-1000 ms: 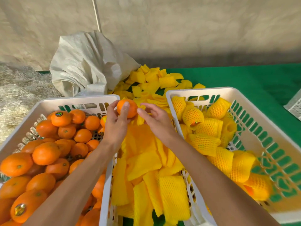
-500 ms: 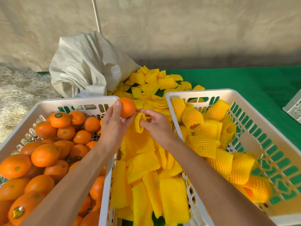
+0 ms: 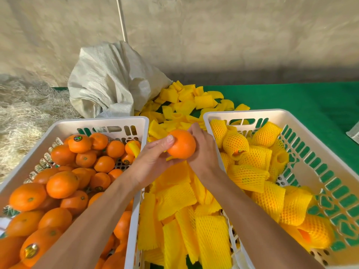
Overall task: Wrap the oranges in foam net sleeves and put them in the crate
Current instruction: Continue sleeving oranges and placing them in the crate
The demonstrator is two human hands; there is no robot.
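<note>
Green cloth covers the table (image 3: 291, 98), canvas wall behind, straw at far left. Between the two white crates I see my left hand (image 3: 153, 162) curled round a bare orange (image 3: 181, 144), thumb on top. My right hand (image 3: 204, 148) is cupped against the orange's far side; a sliver of yellow foam sleeve (image 3: 170, 157) shows under the fruit, but I can't tell whether those fingers pinch it. Left crate (image 3: 101, 123) holds bare oranges, right crate (image 3: 242, 113) wrapped ones, loose sleeves (image 3: 174, 197) lie between. Orange: firm, smooth, likely a bit slippery, so hold it round the middle. Sleeve: light, soft, stretchy, so open it at the rim.
</note>
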